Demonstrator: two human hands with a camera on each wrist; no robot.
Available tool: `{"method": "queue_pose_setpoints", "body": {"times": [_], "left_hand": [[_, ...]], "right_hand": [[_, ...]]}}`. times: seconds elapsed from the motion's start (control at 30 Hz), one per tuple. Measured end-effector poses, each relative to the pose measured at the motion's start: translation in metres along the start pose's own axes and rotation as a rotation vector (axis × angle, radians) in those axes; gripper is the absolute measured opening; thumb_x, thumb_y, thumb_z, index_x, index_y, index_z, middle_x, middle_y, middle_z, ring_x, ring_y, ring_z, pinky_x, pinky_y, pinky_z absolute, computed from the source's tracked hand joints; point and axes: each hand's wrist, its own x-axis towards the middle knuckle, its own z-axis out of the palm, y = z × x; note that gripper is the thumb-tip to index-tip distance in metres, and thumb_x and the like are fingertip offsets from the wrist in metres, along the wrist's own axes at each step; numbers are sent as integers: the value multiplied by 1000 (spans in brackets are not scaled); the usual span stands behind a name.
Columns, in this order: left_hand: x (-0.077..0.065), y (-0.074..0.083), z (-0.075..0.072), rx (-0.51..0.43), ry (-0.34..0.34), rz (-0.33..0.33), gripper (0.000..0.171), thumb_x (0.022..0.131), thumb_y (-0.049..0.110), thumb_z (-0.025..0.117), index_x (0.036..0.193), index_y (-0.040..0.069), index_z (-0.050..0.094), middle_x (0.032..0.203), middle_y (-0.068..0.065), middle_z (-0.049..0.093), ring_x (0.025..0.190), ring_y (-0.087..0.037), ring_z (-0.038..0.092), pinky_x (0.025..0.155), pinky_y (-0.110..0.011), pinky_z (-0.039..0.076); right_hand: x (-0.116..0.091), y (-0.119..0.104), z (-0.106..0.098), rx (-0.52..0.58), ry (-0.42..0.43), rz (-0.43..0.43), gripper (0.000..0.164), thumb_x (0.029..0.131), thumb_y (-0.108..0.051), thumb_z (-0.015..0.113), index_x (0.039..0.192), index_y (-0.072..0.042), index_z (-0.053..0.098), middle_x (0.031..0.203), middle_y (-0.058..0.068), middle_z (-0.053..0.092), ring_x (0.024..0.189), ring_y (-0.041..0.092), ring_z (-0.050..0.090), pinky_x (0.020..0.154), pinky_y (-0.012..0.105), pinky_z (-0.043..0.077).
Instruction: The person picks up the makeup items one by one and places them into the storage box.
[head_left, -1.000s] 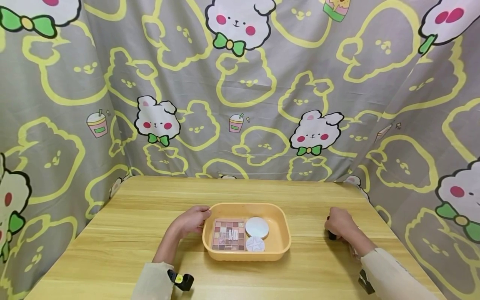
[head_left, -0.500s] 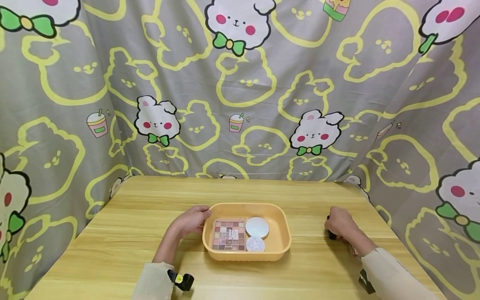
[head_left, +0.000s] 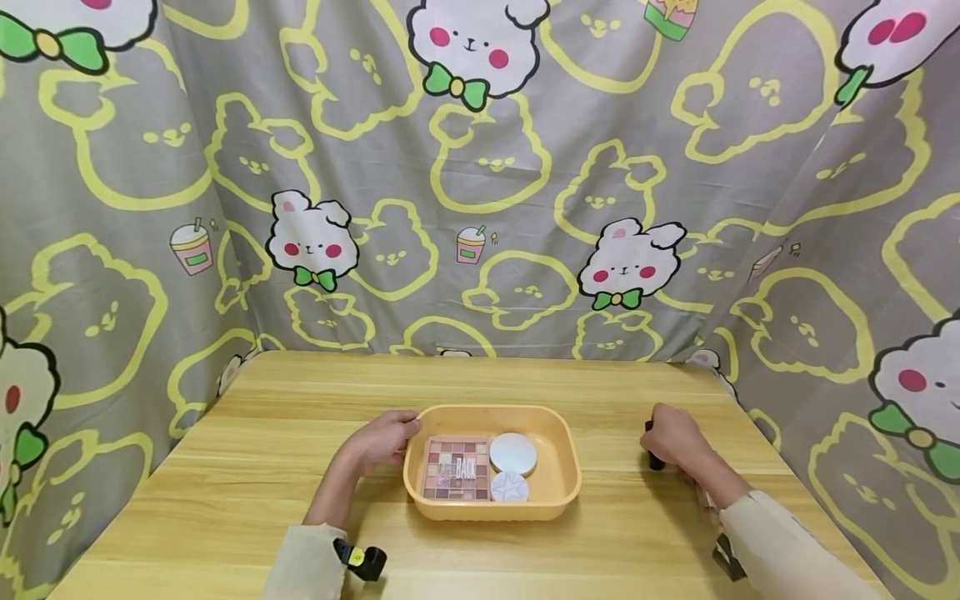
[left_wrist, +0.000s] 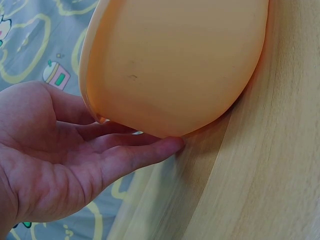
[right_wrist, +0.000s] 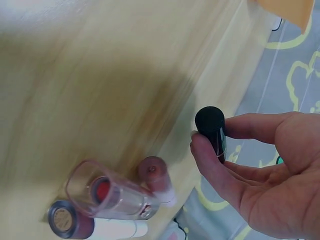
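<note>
One wooden table [head_left: 517,558], rabbit-patterned curtain [head_left: 510,200] behind

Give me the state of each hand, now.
Left hand: holding the yellow tray by one end.
Right hand: closed, pinching a small black tube between thumb and fingers.

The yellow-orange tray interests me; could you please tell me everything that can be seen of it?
The yellow-orange tray is plastic-looking, open-topped and roughly rectangular, with rounded corners and small dark marks on its outer wall. It rests upright on the wood-grain table; the left hand holds its left end. Inside, left to middle, lie a square palette, a larger round case and a smaller star-patterned case.
</note>
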Motion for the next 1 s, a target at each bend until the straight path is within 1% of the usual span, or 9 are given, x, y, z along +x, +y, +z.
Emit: {"method": "queue_pose_setpoints", "body": {"times": [0.17,0.37,0.43,0.57,0.7,0.83,1.0], "left_hand": [[0,0,-1,4,0,0,53,110,21,38,151,-12,35,139,-28,57,123,-37,61,90,-48,59],[1,-1,-1,7,2,-7,52,110,21,38,151,-12,36,139,-27,57,123,-36,62,90,-46,59],[1,-2,-1,3,13,-13,52,110,21,39,151,-11,37,138,-26,58,122,-35,62,90,-46,59],[2,-3,0,0,32,-23,51,109,20,40,150,-10,38,137,-25,59,121,-34,63,90,-47,59],[4,-4,-1,-8,35,-24,52,109,21,41,150,-11,38,137,-24,59,121,-34,62,90,-47,59],[4,-4,-1,-11,37,-22,52,109,20,41,151,-11,38,137,-24,59,121,-34,62,89,-47,59],[3,-3,0,-14,30,-13,51,109,19,40,151,-11,37,137,-25,59,121,-34,63,88,-46,60]], "right_hand": [[-1,-9,-3,44,-9,9,14,81,-2,56,93,5,51,76,14,51,61,23,46,53,31,38],[2,-21,-7,65,-11,25,20,82,-4,59,98,7,53,81,17,56,63,25,53,51,31,45],[2,-25,-8,75,-16,27,21,83,-4,60,99,8,53,82,18,56,63,25,55,51,31,46],[2,-33,-9,78,-21,19,23,84,-5,61,101,9,54,83,19,58,64,25,56,52,31,47],[4,-39,-8,79,-18,10,24,83,-5,60,101,9,54,83,19,58,63,25,58,52,31,49],[3,-50,-9,78,-21,7,26,83,-6,62,103,9,54,83,19,60,63,24,60,51,31,51],[-1,-69,-13,82,-34,-25,35,84,-7,64,113,12,55,87,20,64,61,20,64,50,30,54]]}}
